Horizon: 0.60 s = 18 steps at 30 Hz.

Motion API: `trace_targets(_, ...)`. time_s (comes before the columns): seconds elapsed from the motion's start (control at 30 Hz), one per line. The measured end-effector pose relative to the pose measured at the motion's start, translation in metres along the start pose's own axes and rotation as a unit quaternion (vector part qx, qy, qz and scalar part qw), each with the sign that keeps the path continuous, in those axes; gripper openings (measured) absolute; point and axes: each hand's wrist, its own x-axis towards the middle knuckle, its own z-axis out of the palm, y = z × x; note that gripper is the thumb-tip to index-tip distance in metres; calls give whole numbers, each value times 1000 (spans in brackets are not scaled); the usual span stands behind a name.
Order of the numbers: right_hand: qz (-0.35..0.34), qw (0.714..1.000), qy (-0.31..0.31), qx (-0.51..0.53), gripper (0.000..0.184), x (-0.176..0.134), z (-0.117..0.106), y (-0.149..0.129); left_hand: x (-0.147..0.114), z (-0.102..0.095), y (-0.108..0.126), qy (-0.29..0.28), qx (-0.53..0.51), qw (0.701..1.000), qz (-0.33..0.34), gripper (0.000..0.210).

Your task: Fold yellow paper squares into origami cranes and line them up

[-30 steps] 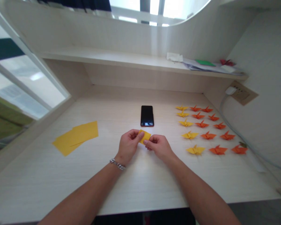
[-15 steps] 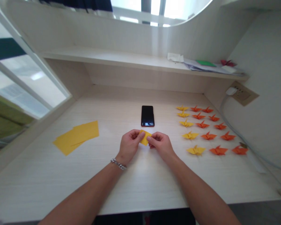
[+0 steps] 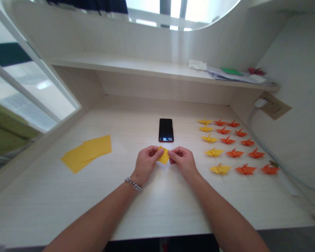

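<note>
A small folded square of yellow paper (image 3: 163, 156) is held between my two hands, just in front of the phone. My left hand (image 3: 147, 160), with a chain bracelet (image 3: 133, 184) on its wrist, pinches the paper's left corner between thumb and fingers. At the right corner, the thumb and curled fingers of my right hand (image 3: 183, 159) grip the same paper. Both hands are closed. The fingertips behind the paper are hidden.
A black phone (image 3: 166, 130) lies beyond my hands. Yellow paper sheets (image 3: 86, 153) overlap at left. Rows of yellow cranes (image 3: 214, 152) and orange cranes (image 3: 234, 153) stand at right, near a cable (image 3: 271, 154). A shelf (image 3: 136, 68) with papers runs across the back.
My right thumb has drawn slightly outward, toward the paper's right corner, and more of the paper's face shows. My left hand keeps its pinch. The whole view has shifted very slightly.
</note>
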Motion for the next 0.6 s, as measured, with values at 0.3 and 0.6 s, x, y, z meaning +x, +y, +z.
trace_targets(0.3,-18,997,-3,-69,26,2,-6,4,0,2,2,-42,-53,997,-31,23)
trace_targets(0.6,32,999,-35,-5,31,1,-1,4,1,0,0,-24,-4,1000,-6,24)
